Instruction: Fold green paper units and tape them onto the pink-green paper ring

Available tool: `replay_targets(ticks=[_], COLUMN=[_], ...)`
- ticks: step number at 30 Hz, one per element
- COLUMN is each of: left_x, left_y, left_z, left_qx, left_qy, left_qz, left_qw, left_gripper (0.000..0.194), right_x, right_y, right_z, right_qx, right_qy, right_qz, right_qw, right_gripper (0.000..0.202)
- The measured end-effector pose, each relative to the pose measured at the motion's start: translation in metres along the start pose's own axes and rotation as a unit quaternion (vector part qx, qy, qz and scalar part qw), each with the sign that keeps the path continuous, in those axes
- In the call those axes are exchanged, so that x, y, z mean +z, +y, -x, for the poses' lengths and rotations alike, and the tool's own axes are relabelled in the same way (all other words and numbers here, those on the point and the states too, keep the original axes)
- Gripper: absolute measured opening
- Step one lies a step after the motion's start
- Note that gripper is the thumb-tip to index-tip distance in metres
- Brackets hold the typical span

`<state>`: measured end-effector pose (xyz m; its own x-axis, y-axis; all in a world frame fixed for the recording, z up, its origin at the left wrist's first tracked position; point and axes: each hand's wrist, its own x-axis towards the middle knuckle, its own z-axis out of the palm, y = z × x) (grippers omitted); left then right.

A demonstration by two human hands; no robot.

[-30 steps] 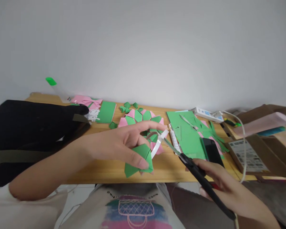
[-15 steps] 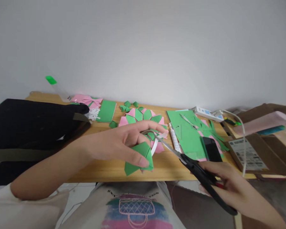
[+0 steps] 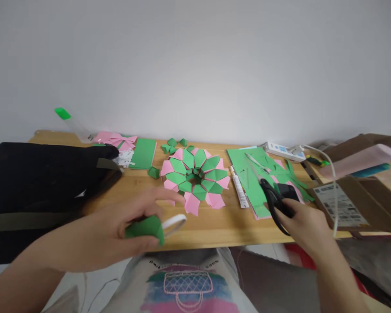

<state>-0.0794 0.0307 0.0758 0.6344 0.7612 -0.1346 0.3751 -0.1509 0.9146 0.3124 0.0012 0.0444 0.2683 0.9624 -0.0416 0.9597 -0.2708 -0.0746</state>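
Pinching a green folded paper piece [image 3: 146, 229] between thumb and fingers in the left hand [image 3: 109, 234], low by the near edge of the table [image 3: 208, 228], with index finger stretched forward above it. Trailing a curled white strip [image 3: 173, 220] from its right side. Probably light and thin, crisp along the creases yet easily dented by a hard squeeze; best held lightly across the folded body, leaving the strip free, likely limp and quick to kink. Cannot tell the exact placement of the lower fingers, hidden and blurred. Gripping black-handled scissors [image 3: 271, 194] in the right hand [image 3: 303, 224], well apart from the paper piece, with blurred blades directed away over green sheets [image 3: 256, 198]; likely stiffer and heavier than the paper, steadiest by the handle loops. Beyond the left fingertips, facing a pink and green petalled ring [image 3: 200, 191] on the table, roughly between both hands; likely light and fragile at the tips, best supported low from both sides.
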Motion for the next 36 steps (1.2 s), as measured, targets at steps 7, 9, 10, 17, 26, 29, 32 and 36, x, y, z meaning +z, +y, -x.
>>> replay_targets(ticks=[7, 9, 10, 17, 26, 29, 32, 36], left_x=[0.005, 0.007, 0.007, 0.008, 0.057, 0.073, 0.081, 0.081], left_y=[-0.079, -0.093, -0.098, -0.091, -0.07, -0.067, -0.062, -0.054], left_z=[0.016, 0.017, 0.017, 0.026, 0.012, -0.008, -0.016, -0.014], left_qx=[-0.121, -0.158, -0.178, -0.179, 0.007, -0.026, -0.053, -0.065], left_qy=[0.169, 0.181, 0.185, 0.21, -0.018, -0.082, -0.12, -0.127], left_qz=[-0.247, -0.271, -0.288, -0.276, 0.437, 0.502, 0.507, 0.486], left_qw=[0.946, 0.932, 0.923, 0.921, 0.899, 0.861, 0.852, 0.862], left_gripper=[0.052, 0.053, 0.054, 0.052, 0.059, 0.063, 0.072, 0.073], right_x=[0.052, 0.06, 0.063, 0.071, 0.033, 0.021, 0.02, 0.022], right_y=[0.018, 0.018, 0.017, 0.017, -0.052, -0.096, -0.121, -0.125], right_z=[-0.026, -0.027, -0.027, -0.026, 0.023, 0.047, 0.059, 0.063], right_qx=[0.165, 0.173, 0.176, 0.155, -0.113, -0.258, -0.303, -0.259], right_qy=[-0.033, -0.043, -0.047, -0.043, 0.186, 0.169, 0.123, 0.087], right_qz=[0.091, 0.095, 0.097, 0.111, -0.17, -0.281, -0.335, -0.382], right_qw=[0.981, 0.979, 0.979, 0.981, 0.961, 0.909, 0.884, 0.883], right_gripper=[0.035, 0.036, 0.037, 0.04, 0.016, 0.008, 0.011, 0.007])
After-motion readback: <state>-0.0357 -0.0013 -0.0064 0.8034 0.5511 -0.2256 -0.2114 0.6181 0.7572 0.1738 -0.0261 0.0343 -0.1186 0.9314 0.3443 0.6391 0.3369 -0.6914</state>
